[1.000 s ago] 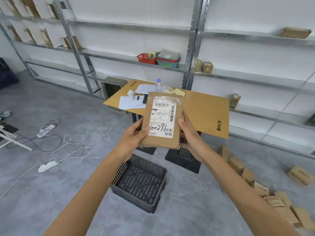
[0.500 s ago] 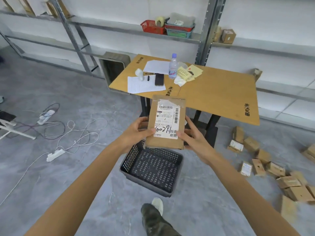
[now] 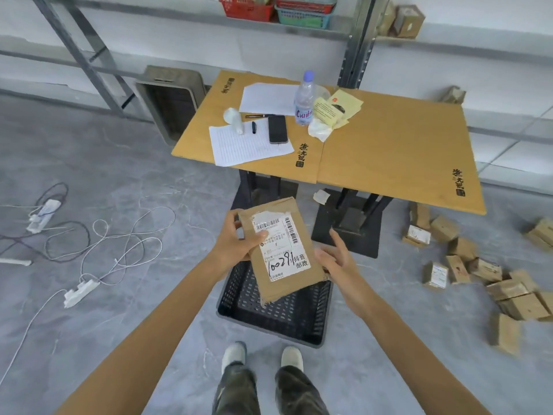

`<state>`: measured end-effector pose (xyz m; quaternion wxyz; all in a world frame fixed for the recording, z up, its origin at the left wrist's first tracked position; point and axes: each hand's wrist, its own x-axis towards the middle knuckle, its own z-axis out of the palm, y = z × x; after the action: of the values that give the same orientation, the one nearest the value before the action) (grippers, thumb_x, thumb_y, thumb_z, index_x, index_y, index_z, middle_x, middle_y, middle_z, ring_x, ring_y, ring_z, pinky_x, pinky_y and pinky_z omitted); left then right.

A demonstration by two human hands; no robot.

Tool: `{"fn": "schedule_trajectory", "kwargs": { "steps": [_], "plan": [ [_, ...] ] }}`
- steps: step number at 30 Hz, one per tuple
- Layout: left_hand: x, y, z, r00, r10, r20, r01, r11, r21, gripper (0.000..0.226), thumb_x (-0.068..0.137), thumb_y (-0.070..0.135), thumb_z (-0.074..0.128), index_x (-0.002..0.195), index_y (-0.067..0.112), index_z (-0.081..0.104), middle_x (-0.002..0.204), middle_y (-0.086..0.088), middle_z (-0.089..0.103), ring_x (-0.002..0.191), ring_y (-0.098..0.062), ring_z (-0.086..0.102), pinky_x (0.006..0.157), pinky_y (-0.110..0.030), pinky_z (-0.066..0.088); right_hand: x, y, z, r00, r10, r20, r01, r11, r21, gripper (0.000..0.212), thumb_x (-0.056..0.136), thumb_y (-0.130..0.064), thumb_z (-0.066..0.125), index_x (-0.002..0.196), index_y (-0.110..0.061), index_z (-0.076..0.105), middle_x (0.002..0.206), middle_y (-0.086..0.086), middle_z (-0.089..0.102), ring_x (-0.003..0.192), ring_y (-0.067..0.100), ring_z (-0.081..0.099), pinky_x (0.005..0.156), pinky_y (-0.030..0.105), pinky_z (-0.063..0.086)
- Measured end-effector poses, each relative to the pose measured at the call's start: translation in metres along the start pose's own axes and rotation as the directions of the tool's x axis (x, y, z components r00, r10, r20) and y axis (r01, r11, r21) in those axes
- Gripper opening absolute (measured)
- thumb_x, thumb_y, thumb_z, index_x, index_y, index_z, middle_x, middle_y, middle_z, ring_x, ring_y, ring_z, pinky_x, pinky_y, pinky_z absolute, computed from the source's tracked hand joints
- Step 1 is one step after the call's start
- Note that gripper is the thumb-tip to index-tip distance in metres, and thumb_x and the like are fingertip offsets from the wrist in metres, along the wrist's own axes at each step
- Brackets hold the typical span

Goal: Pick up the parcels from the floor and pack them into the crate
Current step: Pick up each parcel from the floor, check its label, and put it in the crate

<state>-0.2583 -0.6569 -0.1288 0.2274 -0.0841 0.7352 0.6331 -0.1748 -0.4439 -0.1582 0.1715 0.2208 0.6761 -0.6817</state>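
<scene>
Early stage. The crate on the near floor shows no parcel inside. One flat parcel is held above it — left hand grips its left edge, right hand spread loose just beside its right edge. Many floor parcels lie at right — unpacked.

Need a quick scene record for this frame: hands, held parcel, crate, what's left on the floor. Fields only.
left hand: grips the parcel at its upper left edge
right hand: fingers relaxed, beside the parcel's lower right edge; contact unclear
parcel: flat, brown, label up, tilted, held above the crate
crate: black, perforated, on the floor; no parcel seen in its visible part
floor parcels: small brown boxes scattered to the right
table: beyond the crate, with phone and bottle
status: held parcel not yet in crate
</scene>
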Motion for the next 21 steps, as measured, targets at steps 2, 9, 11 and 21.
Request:
{"fn": "schedule_trajectory", "kwargs": {
  "steps": [2, 9, 11, 21],
  "plan": [
    [0.014, -0.009, -0.011, 0.997, -0.026, -0.066, 0.021, 0.997, -0.078, 0.057, 0.083, 0.016, 0.070, 0.124, 0.021, 0.031, 0.122, -0.001, 0.052, 0.093, -0.011, 0.062, 0.054, -0.024, 0.056, 0.009, 0.008, 0.019, 0.992, 0.090, -0.089, -0.079, 0.990, 0.121, 0.089, 0.076, -0.059, 0.058, 0.148, -0.040, 0.011, 0.146, -0.005, 0.040, 0.134, 0.022, 0.039, 0.112, 0.052, 0.030],
    [0.038, -0.087, -0.033, 0.977, -0.098, -0.189, 0.058, 0.977, -0.207, 0.061, 0.081, 0.012, 0.071, 0.123, 0.018, 0.027, 0.109, 0.000, 0.057, 0.102, -0.025, 0.063, 0.081, -0.043, 0.056, 0.036, 0.060, 0.107, 0.956, 0.267, -0.119, -0.185, 0.868, 0.461, 0.077, 0.081, -0.029, 0.069, 0.137, -0.038, 0.017, 0.133, 0.001, 0.053, 0.118, 0.025, 0.055, 0.098, 0.058, 0.045],
    [0.048, -0.117, -0.039, 0.967, -0.165, -0.192, 0.123, 0.969, -0.215, 0.062, 0.080, 0.012, 0.072, 0.121, 0.019, 0.027, 0.112, -0.006, 0.057, 0.103, -0.028, 0.063, 0.083, -0.048, 0.056, 0.054, 0.080, 0.120, 0.933, 0.311, -0.181, -0.183, 0.844, 0.504, 0.062, 0.088, -0.016, 0.065, 0.133, -0.032, 0.024, 0.127, 0.004, 0.057, 0.112, 0.022, 0.058, 0.091, 0.054, 0.051],
    [0.215, -0.360, -0.029, 0.895, -0.404, -0.188, 0.439, 0.871, 0.220, 0.050, 0.087, 0.035, 0.063, 0.125, 0.014, 0.038, 0.119, -0.003, 0.048, 0.095, -0.015, 0.052, 0.065, -0.013, 0.049, 0.248, 0.275, 0.117, 0.889, 0.392, -0.236, -0.269, 0.864, 0.425, 0.041, 0.089, -0.022, 0.061, 0.127, -0.031, 0.049, 0.120, 0.002, 0.066, 0.109, 0.022, 0.063, 0.081, 0.046, 0.055]
  ]
}}
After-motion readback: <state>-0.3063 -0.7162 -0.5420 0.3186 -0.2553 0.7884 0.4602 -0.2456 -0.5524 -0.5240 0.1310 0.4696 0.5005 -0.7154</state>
